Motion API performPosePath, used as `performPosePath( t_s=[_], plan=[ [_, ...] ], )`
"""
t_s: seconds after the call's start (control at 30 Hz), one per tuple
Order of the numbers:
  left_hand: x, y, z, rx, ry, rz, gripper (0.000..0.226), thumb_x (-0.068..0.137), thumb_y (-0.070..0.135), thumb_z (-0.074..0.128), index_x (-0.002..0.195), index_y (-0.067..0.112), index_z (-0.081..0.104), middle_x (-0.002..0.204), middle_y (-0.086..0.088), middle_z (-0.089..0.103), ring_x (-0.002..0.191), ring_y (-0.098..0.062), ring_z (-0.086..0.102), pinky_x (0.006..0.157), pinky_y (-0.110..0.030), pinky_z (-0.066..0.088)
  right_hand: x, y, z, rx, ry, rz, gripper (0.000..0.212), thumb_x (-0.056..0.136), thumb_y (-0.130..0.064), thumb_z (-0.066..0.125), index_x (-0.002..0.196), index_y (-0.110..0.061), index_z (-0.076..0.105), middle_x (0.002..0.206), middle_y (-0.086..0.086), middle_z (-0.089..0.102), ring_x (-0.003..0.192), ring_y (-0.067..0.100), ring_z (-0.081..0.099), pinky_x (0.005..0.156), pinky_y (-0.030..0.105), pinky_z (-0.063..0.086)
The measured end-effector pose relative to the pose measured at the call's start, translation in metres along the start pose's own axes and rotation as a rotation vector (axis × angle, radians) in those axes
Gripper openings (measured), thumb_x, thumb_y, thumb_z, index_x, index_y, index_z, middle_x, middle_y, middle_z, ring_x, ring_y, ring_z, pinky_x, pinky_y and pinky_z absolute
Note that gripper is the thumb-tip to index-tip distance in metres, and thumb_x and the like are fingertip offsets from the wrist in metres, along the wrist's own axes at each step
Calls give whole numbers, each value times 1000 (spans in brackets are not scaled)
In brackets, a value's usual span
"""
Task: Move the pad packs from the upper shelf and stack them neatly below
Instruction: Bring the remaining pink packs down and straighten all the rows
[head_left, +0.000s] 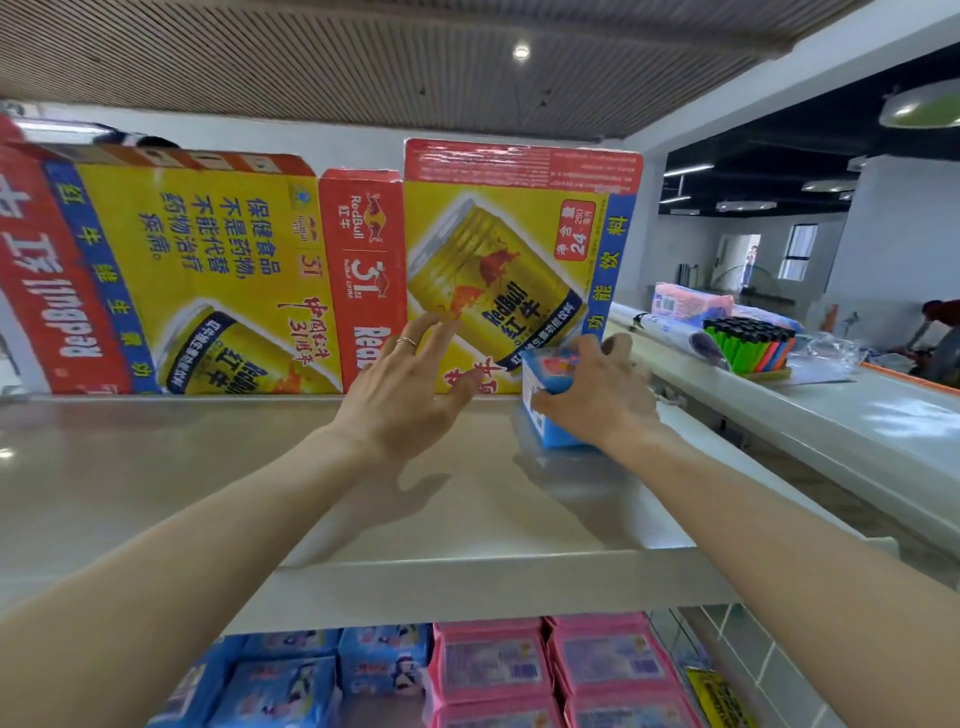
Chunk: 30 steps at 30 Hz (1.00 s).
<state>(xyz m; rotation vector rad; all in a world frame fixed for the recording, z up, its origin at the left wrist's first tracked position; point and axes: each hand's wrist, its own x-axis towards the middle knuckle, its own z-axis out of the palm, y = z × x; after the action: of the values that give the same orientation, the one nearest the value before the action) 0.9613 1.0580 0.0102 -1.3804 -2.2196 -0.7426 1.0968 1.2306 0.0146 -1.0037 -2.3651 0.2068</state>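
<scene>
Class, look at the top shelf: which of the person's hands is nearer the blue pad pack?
Right. The right hand grips the blue pad pack; the left hand hovers open to its left, not touching it.

Looks like a small shop – metal shelving (467, 577) stocked with rows of blue and pink pad packs (488, 670), Red Bull cartons (509, 260) up top, a display tray of lighters (748, 343) on the counter (857, 431).

Both arms reaching forward, left hand (402, 387) fingers spread — loose, right hand (597, 395) fingers curled, gripping.
</scene>
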Motion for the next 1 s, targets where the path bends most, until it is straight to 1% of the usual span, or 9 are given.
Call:
performPosePath(
  t_s=[0.13, 0.3, 0.4, 0.5, 0.6, 0.7, 0.83, 0.93, 1.0],
  plan=[
    [-13, 3, -21, 101, 100, -81, 78, 88, 74, 26, 149, 27, 32, 155, 1, 34, 137, -28, 40, 106, -49, 39, -30, 10, -17, 90, 118, -320, 79, 71, -50, 71, 139, -24, 42, 134, 8, 36, 110, 42, 48, 91, 48, 49],
    [-25, 13, -39, -356, 98, -216, 84, 81, 78, 34, 147, 27, 40, 147, 0, 46, 129, -16, 47, 112, -40, 35, -65, 22, -41, 185, 203, -897, 69, 73, -46, 74, 133, -20, 52, 133, 8, 45, 116, 32, 54, 92, 47, 50],
    [-35, 25, -49, -716, -14, -285, 60, 88, 65, 52, 134, 26, 54, 123, 6, 61, 108, -9, 58, 91, -21, 47, -80, 21, -53, 220, 193, -1123, 74, 71, -38, 78, 135, -22, 46, 136, 12, 46, 126, 31, 50, 99, 43, 47],
    [-55, 40, -52, -906, -129, -283, 35, 84, 51, 66, 110, 28, 61, 91, 10, 74, 81, -9, 71, 68, -22, 54, -88, 14, -56, 223, 203, -1239, 71, 71, -35, 77, 134, -22, 46, 134, 13, 49, 125, 31, 49, 98, 45, 45],
    [-78, 51, -63, -911, -14, -261, 36, 79, 43, 63, 111, 27, 59, 90, 7, 75, 80, -11, 73, 69, -24, 58, -91, 12, -54, 217, 209, -1260, 75, 73, -37, 75, 140, -24, 42, 143, 13, 41, 135, 33, 41, 104, 52, 41],
    [-102, 59, -81, -882, 182, -254, 33, 81, 39, 65, 110, 24, 59, 95, 5, 76, 88, -15, 74, 77, -32, 61, -104, 4, -49, 379, 160, -1181, 83, 80, -41, 68, 150, -23, 27, 161, 14, 16, 151, 35, 12, 114, 63, 24],
    [-139, 61, -95, -804, 395, -232, 30, 93, 25, 66, 118, 11, 55, 105, -10, 72, 93, -23, 73, 79, -40, 61, -136, -21, -37, 759, 101, -1026, 85, 95, -46, 52, 152, -15, -4, 164, 16, -9, 154, 30, -10, 123, 57, 3],
    [-171, 60, -97, -767, 486, -246, 37, 96, 17, 61, 127, 3, 46, 103, -4, 70, 92, -21, 72, 78, -38, 60, -163, -43, -20, 1033, -25, -836, 85, 99, -46, 48, 156, -17, -7, 166, 3, 5, 154, 24, 12, 121, 54, 20],
    [-194, 57, -98, -737, 526, -258, 38, 96, 21, 63, 126, 5, 46, 101, 2, 70, 91, -18, 72, 76, -35, 59, -183, -57, -12, 1253, -177, -765, 69, 99, -41, 50, 154, -17, 15, 148, 0, 45, 131, 17, 50, 103, 44, 44]
  ],
)
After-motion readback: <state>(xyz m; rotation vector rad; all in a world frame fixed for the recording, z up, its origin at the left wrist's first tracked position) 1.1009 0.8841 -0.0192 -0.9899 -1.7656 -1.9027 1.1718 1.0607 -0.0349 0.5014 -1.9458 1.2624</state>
